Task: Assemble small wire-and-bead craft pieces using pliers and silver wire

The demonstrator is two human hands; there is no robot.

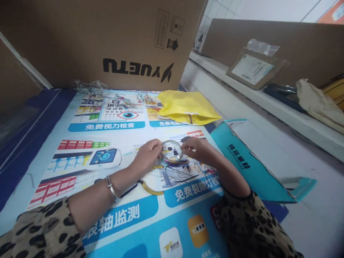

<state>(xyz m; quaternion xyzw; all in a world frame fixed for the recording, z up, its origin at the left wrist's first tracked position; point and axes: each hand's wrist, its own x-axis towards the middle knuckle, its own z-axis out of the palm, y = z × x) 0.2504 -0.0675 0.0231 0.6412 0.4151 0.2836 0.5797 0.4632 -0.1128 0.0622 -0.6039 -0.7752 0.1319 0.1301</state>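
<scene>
Over the middle of the printed sheet I hold a pale round hoop [172, 161], like a bangle or a wound wire coil; its exact kind is unclear. My left hand [150, 151] is closed, with thumb and fingers pinching the hoop's left edge. At the opposite edge, my right hand [198, 147] has its fingertips pressed together on the rim. Colored wires or cords [174, 164] lie just below the hoop, and thin straight strands spread to the right. A yellow-handled tool [151, 190], apparently pliers, lies partly hidden by my left forearm.
A large cardboard box [129, 39] stands at the back. Before it lie tangled wire pieces [91, 87] and a yellow pouch [188, 105]. To the right is a teal box piece [242, 161]. A ledge [223, 77] bears a labeled packet [251, 70] and a cloth [319, 102].
</scene>
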